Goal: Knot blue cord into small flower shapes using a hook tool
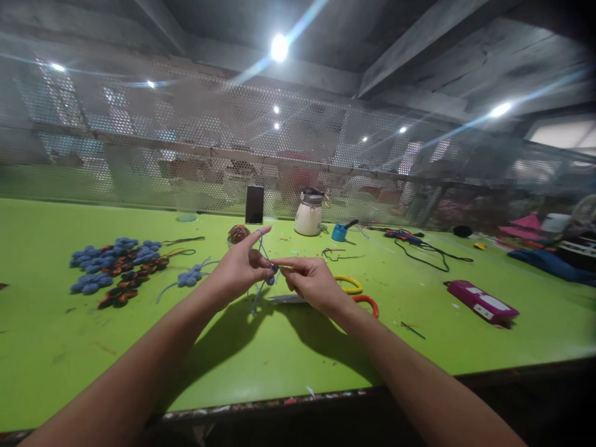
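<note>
Blue yarn (263, 245) loops over the raised index finger of my left hand (242, 267), whose thumb and other fingers pinch a small blue yarn piece (270, 279). Close against it on the right, the fingers of my right hand (310, 279) are pinched together at the piece; whatever they hold is too small to make out. Loose yarn ends hang below my left hand. Under my right hand lie scissors (365, 304) with one red and one yellow handle. A blue yarn flower (189, 277) with long tails rests left of my left wrist.
Blue and dark orange yarn flowers (93, 257) lie at the left. Behind my hands are a yarn ball (239, 234), a phone (254, 205), a white jar (308, 214) and a blue pot (339, 233). A magenta case (482, 301) sits right on the green table (233, 372).
</note>
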The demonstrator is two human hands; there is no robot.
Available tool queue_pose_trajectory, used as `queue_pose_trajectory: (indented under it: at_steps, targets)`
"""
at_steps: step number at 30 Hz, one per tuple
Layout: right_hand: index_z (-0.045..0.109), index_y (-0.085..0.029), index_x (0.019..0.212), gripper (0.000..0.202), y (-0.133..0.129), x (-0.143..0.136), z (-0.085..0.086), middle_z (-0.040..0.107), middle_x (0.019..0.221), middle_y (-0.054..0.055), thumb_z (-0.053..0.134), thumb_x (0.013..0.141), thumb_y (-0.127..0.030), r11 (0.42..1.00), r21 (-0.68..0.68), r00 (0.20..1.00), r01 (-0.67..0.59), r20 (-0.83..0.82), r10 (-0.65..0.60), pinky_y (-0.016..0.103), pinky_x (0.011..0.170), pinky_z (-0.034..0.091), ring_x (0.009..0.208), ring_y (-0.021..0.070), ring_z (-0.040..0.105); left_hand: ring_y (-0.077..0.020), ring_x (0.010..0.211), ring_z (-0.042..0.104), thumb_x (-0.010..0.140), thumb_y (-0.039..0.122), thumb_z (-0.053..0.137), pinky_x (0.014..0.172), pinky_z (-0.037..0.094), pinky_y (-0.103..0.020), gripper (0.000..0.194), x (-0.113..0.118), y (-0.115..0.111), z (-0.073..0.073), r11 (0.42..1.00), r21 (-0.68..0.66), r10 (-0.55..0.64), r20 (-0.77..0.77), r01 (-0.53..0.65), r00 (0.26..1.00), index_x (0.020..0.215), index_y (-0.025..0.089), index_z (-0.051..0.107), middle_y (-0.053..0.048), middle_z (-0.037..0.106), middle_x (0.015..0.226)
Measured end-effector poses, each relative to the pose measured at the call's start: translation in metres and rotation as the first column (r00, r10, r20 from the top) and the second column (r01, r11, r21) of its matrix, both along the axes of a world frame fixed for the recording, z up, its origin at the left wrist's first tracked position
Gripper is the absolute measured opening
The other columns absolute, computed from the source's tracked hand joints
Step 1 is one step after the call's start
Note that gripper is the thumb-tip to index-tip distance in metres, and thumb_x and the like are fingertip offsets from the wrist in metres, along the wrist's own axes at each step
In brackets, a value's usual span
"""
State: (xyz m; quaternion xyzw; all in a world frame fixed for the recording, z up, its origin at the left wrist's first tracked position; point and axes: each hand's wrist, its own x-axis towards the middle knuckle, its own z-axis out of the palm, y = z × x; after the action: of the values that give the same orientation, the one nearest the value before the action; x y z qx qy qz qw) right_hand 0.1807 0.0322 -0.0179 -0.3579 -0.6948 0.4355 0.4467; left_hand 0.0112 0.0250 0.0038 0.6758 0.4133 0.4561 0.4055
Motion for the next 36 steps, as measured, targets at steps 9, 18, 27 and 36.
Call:
queue_pose_trajectory:
  at_steps: [9, 18, 27, 36]
  targets:
    - [0.056, -0.017, 0.123, 0.053, -0.002, -0.004, -0.001, 0.047, 0.048, -0.008, 0.065, 0.071, -0.024, 0.891, -0.418, 0.935, -0.179, -0.354, 0.021, 0.016, 0.038, 0.018, 0.036, 0.0027, 0.030, -0.0147, 0.065, 0.049, 0.072, 0.010, 0.060, 0.069, 0.038, -0.028, 0.072, 0.019, -0.012, -0.012, 0.876, 0.438, 0.263, -0.078, -0.203, 0.962, 0.137, 0.033, 0.038, -0.001, 0.054, 0.082]
    - [0.064, -0.013, 0.112, 0.050, -0.002, -0.005, 0.000, 0.049, 0.047, -0.007, 0.069, 0.066, -0.030, 0.953, -0.300, 0.944, -0.049, -0.326, -0.054, 0.018, 0.038, 0.018, 0.035, 0.0026, 0.031, -0.0139, 0.066, 0.060, 0.058, 0.006, 0.075, 0.066, 0.044, -0.026, 0.093, 0.005, 0.001, -0.002, 0.977, -0.213, 0.087, 0.361, -0.009, 0.928, 0.138, 0.012, 0.029, 0.001, 0.063, 0.066]
    - [0.065, -0.010, 0.110, 0.048, -0.001, -0.002, 0.001, 0.047, 0.046, -0.007, 0.067, 0.066, -0.029, 0.976, -0.214, 0.968, -0.042, -0.252, -0.013, 0.019, 0.038, 0.017, 0.038, 0.0035, 0.030, -0.0086, 0.053, 0.054, 0.060, -0.001, 0.071, 0.048, 0.034, -0.020, 0.078, -0.004, 0.000, 0.004, 0.918, -0.370, 0.053, 0.463, 0.139, 0.885, 0.131, 0.009, 0.040, -0.001, 0.063, 0.062]
    - [0.065, -0.008, 0.111, 0.048, 0.001, 0.003, -0.001, 0.034, 0.045, -0.008, 0.067, 0.068, -0.030, 0.984, -0.154, 0.976, -0.090, -0.212, 0.056, 0.020, 0.040, 0.013, 0.041, 0.0042, 0.024, -0.0100, 0.054, 0.056, 0.061, -0.004, 0.067, 0.050, 0.036, -0.019, 0.069, -0.005, 0.002, 0.004, 0.904, -0.408, 0.060, 0.412, 0.126, 0.909, 0.127, 0.008, 0.045, -0.005, 0.065, 0.062]
